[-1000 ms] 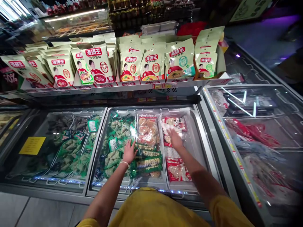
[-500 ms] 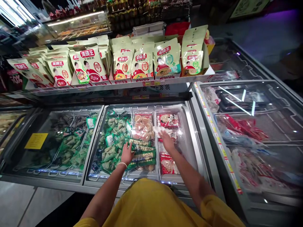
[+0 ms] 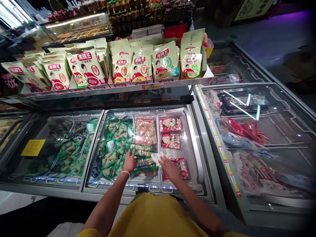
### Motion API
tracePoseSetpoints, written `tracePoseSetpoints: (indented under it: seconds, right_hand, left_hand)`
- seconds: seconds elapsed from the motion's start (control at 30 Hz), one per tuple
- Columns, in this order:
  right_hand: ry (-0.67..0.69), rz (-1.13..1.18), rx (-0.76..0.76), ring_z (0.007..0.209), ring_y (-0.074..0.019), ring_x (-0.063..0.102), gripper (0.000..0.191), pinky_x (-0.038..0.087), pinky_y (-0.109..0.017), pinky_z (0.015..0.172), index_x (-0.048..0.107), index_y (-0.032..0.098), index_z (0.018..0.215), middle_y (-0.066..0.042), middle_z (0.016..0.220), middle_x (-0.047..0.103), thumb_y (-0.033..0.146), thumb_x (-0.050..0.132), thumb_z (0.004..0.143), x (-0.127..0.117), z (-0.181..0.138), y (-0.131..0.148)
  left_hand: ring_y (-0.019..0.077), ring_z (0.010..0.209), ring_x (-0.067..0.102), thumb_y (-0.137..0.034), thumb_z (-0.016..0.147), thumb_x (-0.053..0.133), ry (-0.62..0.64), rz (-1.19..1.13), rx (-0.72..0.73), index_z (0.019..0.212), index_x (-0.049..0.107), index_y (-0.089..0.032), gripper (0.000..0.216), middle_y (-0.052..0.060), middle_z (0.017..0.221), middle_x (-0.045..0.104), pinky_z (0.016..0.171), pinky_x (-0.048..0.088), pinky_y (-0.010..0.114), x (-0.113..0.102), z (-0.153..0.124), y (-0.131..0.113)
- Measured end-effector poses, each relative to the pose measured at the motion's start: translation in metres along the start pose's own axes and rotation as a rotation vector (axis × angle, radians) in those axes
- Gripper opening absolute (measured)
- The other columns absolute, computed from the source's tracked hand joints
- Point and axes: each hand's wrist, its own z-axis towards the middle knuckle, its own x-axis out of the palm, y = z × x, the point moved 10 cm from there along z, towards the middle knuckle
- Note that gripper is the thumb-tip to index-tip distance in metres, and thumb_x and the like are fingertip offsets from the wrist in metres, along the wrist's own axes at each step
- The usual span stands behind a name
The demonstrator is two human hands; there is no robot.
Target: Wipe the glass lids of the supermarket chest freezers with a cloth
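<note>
A crumpled white cloth (image 3: 159, 158) lies under the fingers of my right hand (image 3: 170, 168), which presses it on the glass lid (image 3: 172, 152) of the chest freezer. To the left, my left hand (image 3: 130, 162) rests on the same glass with its fingers spread and nothing in it. Beneath the lid are green net bags (image 3: 113, 158), packs of round pale food (image 3: 145, 131), long green packs (image 3: 142, 150) and red-and-white packs (image 3: 171, 141). The cloth partly hides the packs below it.
Upright pouches (image 3: 92, 67) line a shelf (image 3: 118, 86) above the freezer's far edge. Another glass-topped freezer (image 3: 247, 131) stands at right. A yellow note (image 3: 33, 147) is on the left lid. A curved light-coloured strip (image 3: 195, 144) runs along the lid's right side.
My right hand has brought the white cloth nearer to me and slightly left over the glass. My left hand stays at about the same place on the lid. The view has shifted slightly.
</note>
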Motion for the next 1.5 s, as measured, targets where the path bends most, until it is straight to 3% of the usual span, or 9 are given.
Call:
tracePoseSetpoints:
  seconds: [0.17,0.27,0.37,0.6,0.7,0.9,1.23,1.33,1.5]
  right_hand:
    - [-0.090,-0.106,0.333,0.146,-0.0216,0.029,0.074,0.033,-0.045,0.115,0.046,0.027,0.146,-0.002,0.155,0.041,-0.003,0.037,0.079,-0.074,0.023,-0.122]
    - [-0.156,-0.108,0.526,0.148,-0.0228,0.023,0.071,0.032,-0.044,0.116,0.044,0.022,0.148,-0.005,0.157,0.037,-0.002,0.034,0.081,-0.095,0.037,-0.149]
    - [-0.161,-0.092,0.536,0.148,-0.0221,0.023,0.073,0.031,-0.041,0.117,0.045,0.019,0.147,-0.007,0.157,0.037,-0.004,0.034,0.079,-0.072,0.050,-0.105]
    - [0.038,0.017,-0.001,0.146,-0.0192,0.030,0.074,0.030,-0.043,0.118,0.053,0.031,0.141,0.000,0.154,0.042,-0.003,0.043,0.076,0.014,0.074,0.049]
    - [0.030,-0.014,0.035,0.144,-0.0170,0.033,0.073,0.030,-0.039,0.118,0.053,0.032,0.140,0.002,0.153,0.044,-0.001,0.043,0.076,-0.002,0.090,0.021]
    - [-0.255,-0.111,0.605,0.147,-0.0231,0.027,0.071,0.032,-0.045,0.115,0.046,0.020,0.147,-0.008,0.154,0.043,0.002,0.033,0.079,-0.050,0.140,-0.040]
    - [0.012,-0.021,0.052,0.147,-0.0212,0.026,0.076,0.028,-0.044,0.118,0.050,0.025,0.144,-0.003,0.156,0.038,-0.004,0.040,0.074,0.078,0.250,0.207]
    - [0.074,0.008,-0.010,0.145,-0.0186,0.030,0.081,0.032,-0.043,0.116,0.048,0.031,0.144,0.002,0.156,0.039,-0.005,0.040,0.073,0.062,0.253,0.176]
    - [-0.204,-0.018,0.503,0.148,-0.0218,0.025,0.072,0.029,-0.043,0.117,0.043,0.021,0.148,-0.007,0.157,0.038,0.004,0.040,0.078,-0.005,0.264,0.060]
  left_hand:
    - [0.0363,0.148,0.021,-0.028,0.085,0.063,0.064,-0.014,0.006,0.149,0.035,-0.021,0.069,0.019,0.159,0.026,0.114,0.031,0.051,-0.002,-0.003,0.000]
    - [0.0352,0.148,0.021,-0.027,0.086,0.063,0.101,-0.010,0.017,0.148,0.037,-0.021,0.068,0.018,0.160,0.026,0.114,0.031,0.049,-0.003,-0.005,0.001]
    - [0.0338,0.147,0.024,-0.025,0.084,0.065,0.119,-0.003,0.059,0.148,0.039,-0.022,0.069,0.017,0.159,0.028,0.115,0.030,0.047,-0.006,-0.004,0.002]
    - [0.0310,0.142,0.033,-0.028,0.078,0.070,0.119,0.033,0.213,0.147,0.042,-0.027,0.074,0.013,0.151,0.038,0.116,0.030,0.044,-0.025,0.012,0.017]
    - [0.0320,0.141,0.032,-0.031,0.079,0.069,0.116,0.032,0.238,0.146,0.043,-0.027,0.073,0.012,0.151,0.038,0.116,0.029,0.047,-0.036,0.027,0.038]
    - [0.0324,0.142,0.031,-0.033,0.080,0.066,0.091,0.021,0.203,0.144,0.045,-0.024,0.068,0.013,0.152,0.038,0.117,0.028,0.045,-0.065,0.055,0.103]
    - [0.0341,0.145,0.028,-0.028,0.077,0.071,0.106,-0.015,0.164,0.145,0.044,-0.022,0.074,0.016,0.155,0.033,0.117,0.025,0.048,-0.090,0.074,0.199]
    - [0.0358,0.146,0.025,-0.028,0.077,0.072,0.101,0.002,0.160,0.145,0.042,-0.025,0.074,0.015,0.156,0.031,0.117,0.023,0.053,-0.096,0.083,0.216]
    - [0.0366,0.148,0.020,-0.029,0.078,0.071,0.035,0.032,0.169,0.146,0.041,-0.025,0.074,0.014,0.158,0.030,0.118,0.018,0.056,-0.112,0.098,0.239]
